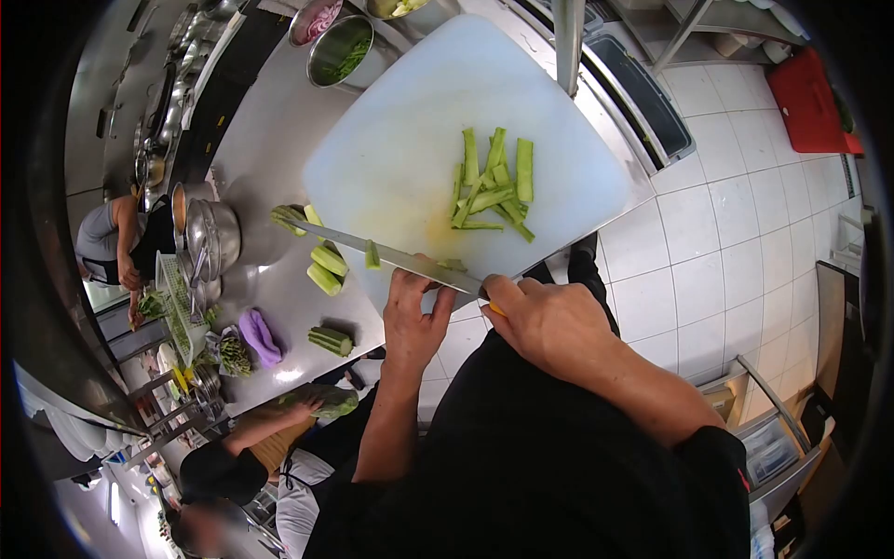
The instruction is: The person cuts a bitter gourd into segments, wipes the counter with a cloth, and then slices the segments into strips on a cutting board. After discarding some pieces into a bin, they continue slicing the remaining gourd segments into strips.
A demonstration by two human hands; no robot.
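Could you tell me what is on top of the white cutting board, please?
A pile of green vegetable strips; the knife, held by the right hand, lies across the near edge. The left hand rests there too, hiding whatever is beneath its fingers.

Knife (391,253) handle buried in right hand (549,321); top bowl (400,7) cropped.

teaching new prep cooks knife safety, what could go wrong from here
1. The left hand lies right beside the blade of the knife gripped by the right hand; a slip could nick the fingertips.
2. A cucumber slice sits against the blade and may ride along and drop.
3. Cucumber chunks lie off the cutting board near its edge and might roll.
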